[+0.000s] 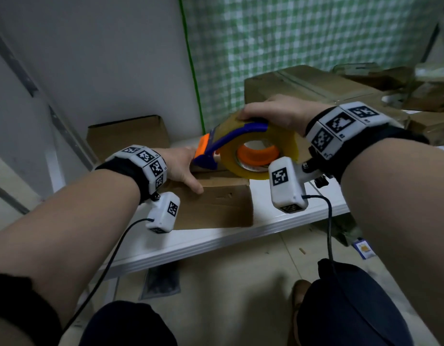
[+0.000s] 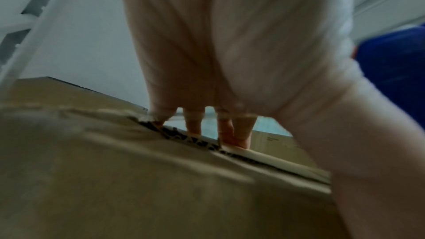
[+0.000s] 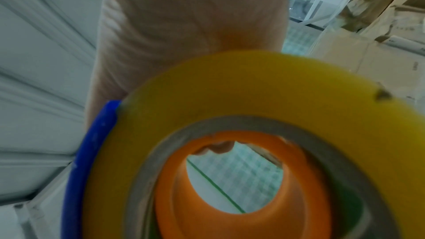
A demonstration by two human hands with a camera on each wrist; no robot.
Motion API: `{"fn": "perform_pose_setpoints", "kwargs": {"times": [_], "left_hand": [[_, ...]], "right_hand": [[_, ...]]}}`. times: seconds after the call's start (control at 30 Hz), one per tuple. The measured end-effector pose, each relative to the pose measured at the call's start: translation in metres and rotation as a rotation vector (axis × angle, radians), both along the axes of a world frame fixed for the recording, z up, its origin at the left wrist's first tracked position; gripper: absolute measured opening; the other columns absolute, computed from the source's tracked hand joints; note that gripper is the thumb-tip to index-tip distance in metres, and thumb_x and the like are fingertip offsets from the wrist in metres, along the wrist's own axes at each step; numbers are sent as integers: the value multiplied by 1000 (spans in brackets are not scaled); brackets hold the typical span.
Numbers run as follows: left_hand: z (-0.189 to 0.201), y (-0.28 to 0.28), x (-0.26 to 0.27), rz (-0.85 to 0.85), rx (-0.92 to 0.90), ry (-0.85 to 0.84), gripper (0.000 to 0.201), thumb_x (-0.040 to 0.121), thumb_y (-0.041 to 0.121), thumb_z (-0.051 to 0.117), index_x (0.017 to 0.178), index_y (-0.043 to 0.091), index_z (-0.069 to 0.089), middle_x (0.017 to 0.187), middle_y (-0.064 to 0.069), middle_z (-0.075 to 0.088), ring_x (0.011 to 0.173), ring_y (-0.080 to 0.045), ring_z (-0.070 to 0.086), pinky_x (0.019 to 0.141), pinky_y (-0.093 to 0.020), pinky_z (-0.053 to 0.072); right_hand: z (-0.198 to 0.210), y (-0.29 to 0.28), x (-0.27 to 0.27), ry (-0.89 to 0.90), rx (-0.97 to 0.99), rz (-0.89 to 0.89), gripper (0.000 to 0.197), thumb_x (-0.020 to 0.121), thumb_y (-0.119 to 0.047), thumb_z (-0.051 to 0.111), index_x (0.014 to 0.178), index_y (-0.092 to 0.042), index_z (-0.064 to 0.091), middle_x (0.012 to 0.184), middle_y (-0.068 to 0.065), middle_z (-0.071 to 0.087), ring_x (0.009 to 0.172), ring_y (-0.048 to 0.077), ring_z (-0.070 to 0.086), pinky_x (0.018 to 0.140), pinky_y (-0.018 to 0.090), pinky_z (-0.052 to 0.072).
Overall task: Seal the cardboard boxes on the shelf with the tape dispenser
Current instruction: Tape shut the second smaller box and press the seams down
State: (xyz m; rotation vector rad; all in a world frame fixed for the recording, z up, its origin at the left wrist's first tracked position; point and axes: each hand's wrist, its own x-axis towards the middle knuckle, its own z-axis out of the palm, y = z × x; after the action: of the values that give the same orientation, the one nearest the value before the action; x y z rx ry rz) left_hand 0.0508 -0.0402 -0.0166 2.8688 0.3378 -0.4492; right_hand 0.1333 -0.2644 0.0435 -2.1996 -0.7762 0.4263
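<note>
The small cardboard box stands at the front edge of the white shelf, near its left end. The left hand lies on the box top, fingers straight, and presses the flaps down. The right hand grips the tape dispenser from above, fingers curled round the roll. The dispenser hangs just above the box's right side, its orange nose toward the left hand. The seam runs left to right, I think, so the dispenser should follow that line.
</note>
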Motion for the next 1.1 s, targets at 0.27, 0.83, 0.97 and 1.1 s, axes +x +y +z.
{"fn": "perform_pose_setpoints", "kwargs": {"times": [0.27, 0.83, 0.97, 1.1], "left_hand": [[2, -4, 10, -62, 156, 89, 92, 62, 46, 83, 137, 22, 35, 126, 1, 41, 112, -18, 42, 102, -37, 39], [-15, 34, -30, 294, 162, 172, 143, 49, 70, 69, 149, 10, -15, 158, -10, -12, 146, -26, -3, 119, -40, 9], [-31, 28, -33, 257, 298, 112, 138, 58, 73, 66, 148, 8, -15, 156, -10, -23, 144, -28, -16, 115, -49, 3], [-34, 12, -27, 164, 331, 115, 135, 61, 78, 60, 148, 10, -16, 156, -6, -22, 145, -23, -14, 114, -56, 4]], "right_hand": [[-30, -67, 25, 62, -143, -18, 24, 80, -58, 56, 72, -41, 71, 105, 15, 65, 101, 32, 59, 100, 48, 42], [-78, -48, 16, 229, -25, -107, 59, 61, -72, 58, 86, -20, 71, 95, 11, 70, 92, 29, 65, 96, 47, 48], [-83, -45, 17, 244, 27, -133, 73, 44, -76, 59, 90, -21, 73, 93, 11, 72, 92, 30, 67, 94, 49, 49], [-89, -45, 15, 284, 38, -147, 70, 48, -75, 61, 90, -21, 71, 92, 12, 72, 90, 31, 67, 94, 50, 49]]}}
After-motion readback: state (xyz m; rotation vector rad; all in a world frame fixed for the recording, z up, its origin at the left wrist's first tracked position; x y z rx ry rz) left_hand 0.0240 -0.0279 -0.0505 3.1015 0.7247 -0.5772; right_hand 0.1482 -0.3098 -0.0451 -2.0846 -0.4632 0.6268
